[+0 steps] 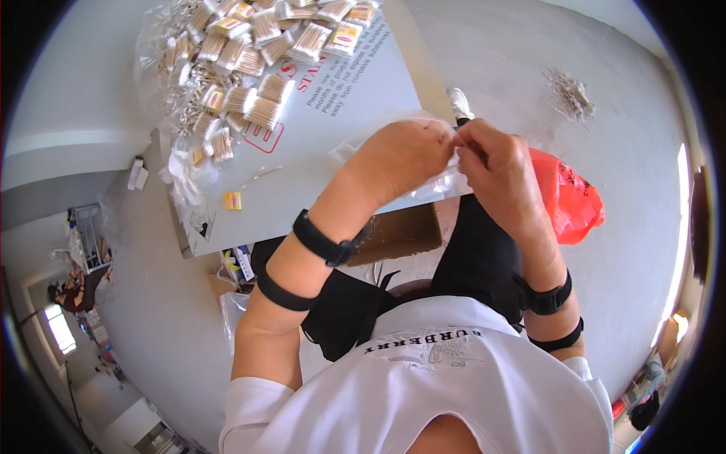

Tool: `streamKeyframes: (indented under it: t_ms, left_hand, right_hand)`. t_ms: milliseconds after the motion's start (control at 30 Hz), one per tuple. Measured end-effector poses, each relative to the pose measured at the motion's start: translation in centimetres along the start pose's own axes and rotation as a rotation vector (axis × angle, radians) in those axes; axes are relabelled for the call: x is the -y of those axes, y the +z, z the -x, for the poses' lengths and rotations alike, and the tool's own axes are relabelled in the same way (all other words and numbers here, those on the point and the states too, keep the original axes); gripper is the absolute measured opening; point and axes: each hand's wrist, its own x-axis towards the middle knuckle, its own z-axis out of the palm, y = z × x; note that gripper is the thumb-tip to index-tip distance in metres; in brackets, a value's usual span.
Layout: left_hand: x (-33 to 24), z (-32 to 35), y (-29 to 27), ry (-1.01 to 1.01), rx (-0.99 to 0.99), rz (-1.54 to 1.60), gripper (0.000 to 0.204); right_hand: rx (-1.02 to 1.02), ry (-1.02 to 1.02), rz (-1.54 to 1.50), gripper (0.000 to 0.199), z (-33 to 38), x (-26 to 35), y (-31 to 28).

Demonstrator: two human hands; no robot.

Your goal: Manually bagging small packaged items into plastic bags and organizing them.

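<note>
Pinching one clear plastic bag (pixel 446 181), fingers of left hand (pixel 401 155) and right hand (pixel 495 163) clamp it.

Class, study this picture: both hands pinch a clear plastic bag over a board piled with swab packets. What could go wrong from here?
1. The clear bag is thin; the left hand and right hand pulling at it may tear it.
2. The packet pile reaches the board edge; a nudge could spill packets.
3. A loose swab could roll off.
</note>
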Motion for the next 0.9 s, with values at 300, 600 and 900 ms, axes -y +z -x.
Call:
streamKeyframes:
  t_ms: [300, 600, 900]
  left_hand:
    - [16.9, 11.1, -1.1, -0.845, -0.483, 0.009, 0.020]
    - [20.5, 13.8, 4.0, -0.659, -0.233, -0.724, 0.035]
    - [16.0, 11.7, -0.2, -0.855, -0.806, 0.402, 0.028]
  right_hand:
    - [0.049, 0.185, -0.063, 0.005, -0.4, 0.4, -0.5]
    - [0.013, 0.189, -0.093, 0.003, -0.4, -0.2, -0.4]
    - [-0.027, 0.000, 0.137, 0.011, -0.5, 1.1, -1.4]
